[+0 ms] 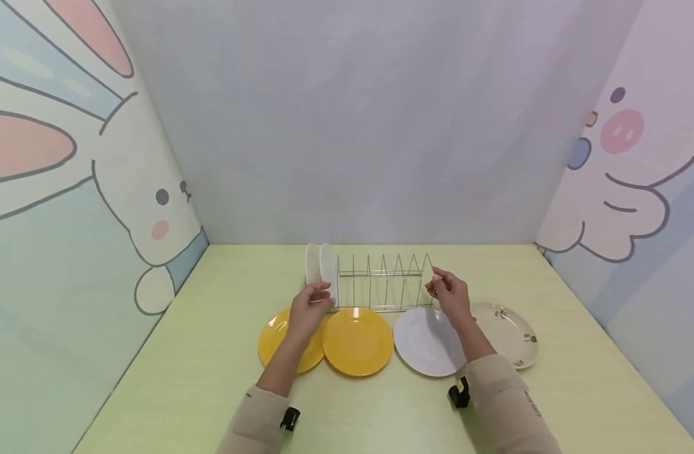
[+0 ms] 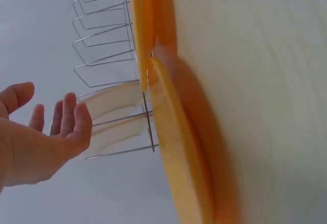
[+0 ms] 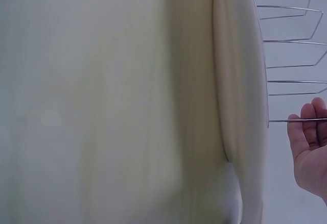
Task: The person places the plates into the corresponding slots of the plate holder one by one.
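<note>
Two white plates [image 1: 327, 268] stand on edge in the left end of a wire dish rack [image 1: 387, 291]. My left hand [image 1: 310, 308] is in front of these plates, its fingers loosely bent; in the left wrist view nothing is held in the hand [image 2: 43, 142]. At the rack's right end is my right hand [image 1: 450, 295]. In the right wrist view, the fingers of that hand [image 3: 311, 142] lie against or just behind the end wire, relaxed; the thumb is hidden there. A yellow plate [image 1: 274, 337] lies partly under my left forearm.
In front of the rack, a second yellow plate [image 1: 357, 343], a white plate [image 1: 426, 343] and a cream oval plate [image 1: 508, 337] with small printed figures lie in a row on the pale table [image 1: 370, 416]. A grey backdrop [image 1: 352, 126] rises behind, with cartoon-printed panels at both sides.
</note>
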`<state>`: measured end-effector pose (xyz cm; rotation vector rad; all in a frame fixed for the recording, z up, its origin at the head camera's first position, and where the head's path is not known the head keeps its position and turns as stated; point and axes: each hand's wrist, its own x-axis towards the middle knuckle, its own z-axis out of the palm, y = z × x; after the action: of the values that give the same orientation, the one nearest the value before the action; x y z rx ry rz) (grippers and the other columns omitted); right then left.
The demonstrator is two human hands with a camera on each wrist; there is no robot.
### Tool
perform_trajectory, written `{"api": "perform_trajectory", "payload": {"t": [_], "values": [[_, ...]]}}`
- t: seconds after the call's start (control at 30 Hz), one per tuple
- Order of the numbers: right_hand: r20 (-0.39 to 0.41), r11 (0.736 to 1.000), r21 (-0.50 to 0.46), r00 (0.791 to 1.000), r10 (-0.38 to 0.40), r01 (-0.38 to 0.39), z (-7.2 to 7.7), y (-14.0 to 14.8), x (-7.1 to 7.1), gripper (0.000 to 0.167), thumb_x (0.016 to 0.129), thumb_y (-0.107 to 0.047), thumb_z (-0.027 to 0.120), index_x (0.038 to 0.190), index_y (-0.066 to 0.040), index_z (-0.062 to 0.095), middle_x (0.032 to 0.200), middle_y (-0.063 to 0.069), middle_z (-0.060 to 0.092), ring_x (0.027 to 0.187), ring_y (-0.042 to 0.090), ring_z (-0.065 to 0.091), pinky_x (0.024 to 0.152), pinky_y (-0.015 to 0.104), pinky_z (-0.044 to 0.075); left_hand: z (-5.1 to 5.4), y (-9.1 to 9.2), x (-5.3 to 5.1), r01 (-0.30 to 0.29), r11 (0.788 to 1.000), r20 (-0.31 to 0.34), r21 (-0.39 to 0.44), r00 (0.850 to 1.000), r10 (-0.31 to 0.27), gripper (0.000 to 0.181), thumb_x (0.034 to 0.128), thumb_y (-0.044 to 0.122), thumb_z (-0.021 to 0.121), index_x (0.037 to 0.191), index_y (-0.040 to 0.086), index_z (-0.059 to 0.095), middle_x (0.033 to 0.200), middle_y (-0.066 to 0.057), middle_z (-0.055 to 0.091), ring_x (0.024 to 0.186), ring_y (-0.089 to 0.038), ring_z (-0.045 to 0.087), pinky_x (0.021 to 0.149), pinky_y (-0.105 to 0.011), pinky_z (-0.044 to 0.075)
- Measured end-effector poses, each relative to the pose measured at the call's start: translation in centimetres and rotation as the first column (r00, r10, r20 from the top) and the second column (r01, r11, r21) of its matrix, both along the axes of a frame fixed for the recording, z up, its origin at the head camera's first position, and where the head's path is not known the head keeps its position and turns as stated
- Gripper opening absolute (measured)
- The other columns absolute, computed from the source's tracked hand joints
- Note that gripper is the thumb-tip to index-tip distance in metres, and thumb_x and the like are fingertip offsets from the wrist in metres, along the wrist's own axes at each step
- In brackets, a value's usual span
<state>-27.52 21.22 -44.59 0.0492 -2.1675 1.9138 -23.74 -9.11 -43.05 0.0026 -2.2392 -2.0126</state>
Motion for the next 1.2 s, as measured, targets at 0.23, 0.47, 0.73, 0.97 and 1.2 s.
{"api": "perform_trajectory", "payload": {"t": [0.23,0.47,0.73,0.97,1.2], "values": [[-0.004,1.000,-0.022,1.000,0.008,-0.009,-1.5,0.8,-1.2,0.034,0.097,-0.008,0.047,0.128,0.007,0.049,0.092,0.030,0.058,0.079,0.024,0.062,0.073,0.031,0.053,0.1,-1.7,0.1,0.145,0.980,-0.030,-0.137,0.988,-0.151,0.026,0.0866,0.010,0.065,0.111,0.004,0.062,0.104,-0.013,0.061,0.096,-0.023,0.055,0.082,-0.035,0.047],[-0.032,1.000,0.000,0.999,0.002,-0.002,-2.4,1.0,-1.6,0.035,0.097,-0.015,0.049,0.127,0.005,0.051,0.090,0.025,0.059,0.075,0.014,0.061,0.070,0.025,0.053,-0.3,-3.5,0.2,0.118,0.944,-0.070,-0.308,0.987,-0.147,0.024,0.0837,0.014,0.070,0.107,0.009,0.066,0.099,-0.005,0.063,0.089,-0.020,0.058,0.079,-0.036,0.049],[-0.022,1.000,-0.009,1.000,0.001,-0.001,-2.1,0.8,-1.3,0.034,0.097,-0.012,0.048,0.127,0.005,0.051,0.089,0.026,0.059,0.075,0.015,0.061,0.072,0.028,0.053,-0.4,-5.1,0.6,0.155,0.926,-0.056,-0.345,0.981,-0.185,0.029,0.0843,0.019,0.070,0.111,0.007,0.065,0.108,-0.014,0.062,0.096,-0.022,0.058,0.082,-0.037,0.049],[0.022,1.000,-0.007,1.000,-0.008,0.009,0.1,0.0,0.1,0.033,0.098,-0.004,0.045,0.127,0.010,0.048,0.094,0.033,0.056,0.080,0.026,0.061,0.075,0.034,0.053,-0.5,-6.5,0.8,0.195,0.918,-0.019,-0.344,0.977,-0.214,0.037,0.0840,0.022,0.071,0.116,0.005,0.062,0.113,-0.016,0.060,0.097,-0.026,0.058,0.081,-0.037,0.050],[0.021,1.000,-0.003,1.000,-0.010,0.010,0.0,0.2,-0.1,0.033,0.098,-0.004,0.045,0.128,0.009,0.048,0.094,0.033,0.057,0.082,0.029,0.061,0.077,0.039,0.052,-0.6,-8.0,0.7,0.201,0.915,0.001,-0.349,0.977,-0.215,0.036,0.0838,0.023,0.071,0.115,0.007,0.062,0.115,-0.017,0.059,0.096,-0.026,0.059,0.080,-0.037,0.051]]}}
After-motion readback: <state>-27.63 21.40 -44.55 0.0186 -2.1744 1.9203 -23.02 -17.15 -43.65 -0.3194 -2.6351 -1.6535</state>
